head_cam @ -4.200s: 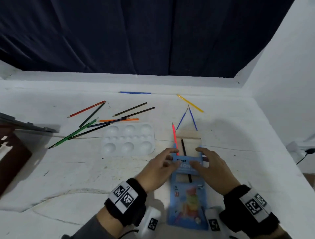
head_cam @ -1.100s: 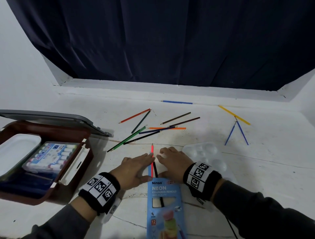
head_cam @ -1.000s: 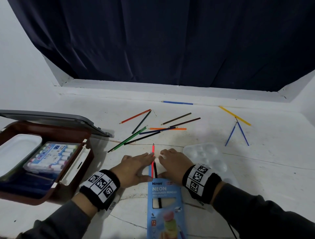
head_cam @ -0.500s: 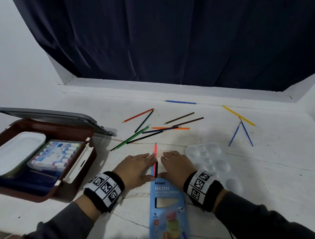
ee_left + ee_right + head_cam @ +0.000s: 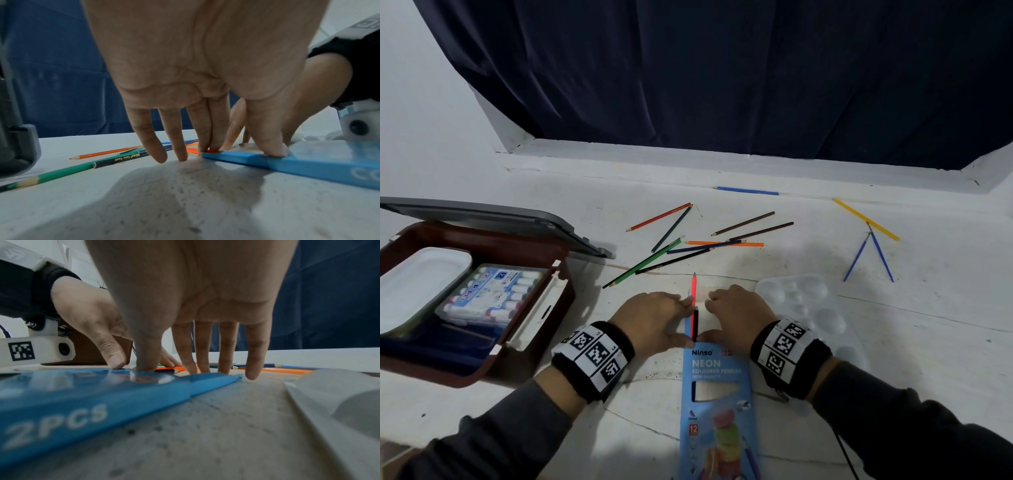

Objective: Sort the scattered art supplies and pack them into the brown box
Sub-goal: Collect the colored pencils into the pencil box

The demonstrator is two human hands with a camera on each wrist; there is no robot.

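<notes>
White table [image 5: 893, 359]: both flat hands, left hand [image 5: 654, 317], right hand [image 5: 738, 315], press pencil box [image 5: 717, 404] mouth

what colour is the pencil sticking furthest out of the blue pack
Neon red pencil, clearest in the head view.

White table [image 5: 808, 394], bit dirty. On it: open brown box [image 5: 530, 329] at left, blue pencil pack [image 5: 717, 411] near front, white paint tray [image 5: 811, 308] at right, loose colour pencils [image 5: 688, 246] scattered further back.
</notes>
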